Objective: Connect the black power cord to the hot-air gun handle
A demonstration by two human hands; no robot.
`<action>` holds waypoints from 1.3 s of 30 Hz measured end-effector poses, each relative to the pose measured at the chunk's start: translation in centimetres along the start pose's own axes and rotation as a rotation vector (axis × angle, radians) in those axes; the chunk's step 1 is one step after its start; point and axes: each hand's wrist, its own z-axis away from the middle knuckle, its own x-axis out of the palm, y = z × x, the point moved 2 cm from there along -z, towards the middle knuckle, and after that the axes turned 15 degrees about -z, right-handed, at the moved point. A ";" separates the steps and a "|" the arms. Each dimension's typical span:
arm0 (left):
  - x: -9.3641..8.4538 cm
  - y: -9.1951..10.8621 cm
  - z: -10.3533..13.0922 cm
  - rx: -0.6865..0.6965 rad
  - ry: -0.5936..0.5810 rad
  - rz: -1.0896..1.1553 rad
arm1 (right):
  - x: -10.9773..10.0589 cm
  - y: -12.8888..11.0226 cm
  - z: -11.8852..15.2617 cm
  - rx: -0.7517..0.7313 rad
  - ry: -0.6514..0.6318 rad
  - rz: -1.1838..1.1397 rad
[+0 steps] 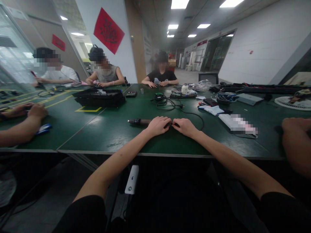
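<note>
An electric screwdriver (139, 121) with a dark, slim body lies on the green table, its silver tip pointing left. My left hand (159, 125) is closed around its rear part. My right hand (184, 127) meets the left at the screwdriver's tail, fingers pinched together. A black cable (203, 121) curves round to the right hand and disappears beneath it; its end seems to be between the fingers, which hide it. The rest of the cable lies coiled farther back on the table.
Behind my hands stands a black open tray (99, 98). Gloves (211, 110) and a white packet (229, 122) lie to the right. Other people's forearms (21, 124) rest on the table at both sides, with several people seated opposite. The table's front edge (136, 154) runs below my wrists.
</note>
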 end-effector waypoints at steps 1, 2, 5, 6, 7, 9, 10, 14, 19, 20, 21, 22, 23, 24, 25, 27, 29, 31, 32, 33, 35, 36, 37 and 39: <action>0.0 0.0 0.0 0.005 -0.001 -0.001 | 0.0 0.0 0.0 0.000 0.001 0.000; 0.0 0.0 0.0 0.005 -0.003 -0.003 | 0.0 0.0 0.0 0.000 0.001 0.000; -0.1 0.0 0.0 -0.012 -0.005 -0.006 | 0.1 0.1 0.0 -0.002 -0.003 -0.001; -0.1 0.0 0.0 -0.012 -0.006 -0.008 | 0.1 0.1 0.0 -0.004 -0.004 -0.001; -0.1 0.1 0.0 -0.006 -0.008 -0.010 | 0.1 0.2 0.0 -0.004 -0.003 0.000; -0.1 0.1 0.0 0.008 -0.011 -0.013 | 0.1 0.2 0.0 -0.006 0.000 0.003; -0.1 0.0 0.0 0.010 -0.011 -0.012 | 0.1 0.2 0.0 -0.008 0.000 0.005; -0.1 0.0 0.1 -0.009 0.001 -0.001 | 0.1 0.3 -0.1 -0.009 -0.002 0.005; 0.0 0.0 0.0 0.010 0.000 -0.014 | 0.1 0.2 0.0 -0.014 0.007 -0.012; 0.0 -0.1 0.0 0.009 -0.004 -0.016 | 0.1 0.2 0.0 -0.014 0.009 -0.016; 0.0 -0.1 0.0 0.003 -0.007 -0.017 | 0.1 0.1 0.1 -0.012 0.011 -0.019; 0.0 -0.1 -0.1 -0.005 -0.009 -0.016 | 0.1 0.1 0.1 -0.008 0.011 -0.020; 0.0 0.0 -0.1 -0.011 -0.009 -0.014 | 0.1 0.1 0.1 -0.005 0.011 -0.019; -0.1 0.0 -0.1 -0.014 -0.008 -0.012 | 0.0 0.1 0.1 -0.003 0.010 -0.018; -0.1 0.0 -0.1 -0.013 -0.006 -0.009 | 0.0 0.1 0.1 -0.002 0.008 -0.016; -0.1 0.1 0.0 -0.003 -0.004 -0.004 | 0.0 0.1 0.1 -0.003 0.004 -0.009; -0.1 0.1 0.0 0.001 -0.003 -0.002 | 0.0 0.1 0.0 -0.005 0.002 -0.002; -0.1 0.1 0.0 -0.009 0.003 -0.003 | 0.0 0.1 0.0 -0.010 -0.001 0.005; -0.1 0.0 0.0 -0.013 0.006 -0.004 | 0.0 0.1 0.0 -0.011 -0.002 0.007; -0.1 0.0 0.0 -0.012 0.008 -0.005 | 0.1 0.1 0.0 -0.011 -0.002 0.009; -0.1 0.0 0.0 -0.002 0.005 -0.007 | 0.1 0.1 0.0 -0.006 -0.001 0.011; -0.1 0.1 0.0 0.000 0.002 -0.008 | 0.1 0.2 0.0 -0.003 -0.001 0.011; -0.1 0.0 0.0 -0.001 -0.003 -0.008 | 0.2 0.2 0.0 -0.002 0.000 0.009; 0.0 0.0 0.0 -0.015 -0.005 -0.008 | 0.2 0.2 0.0 -0.003 -0.001 0.007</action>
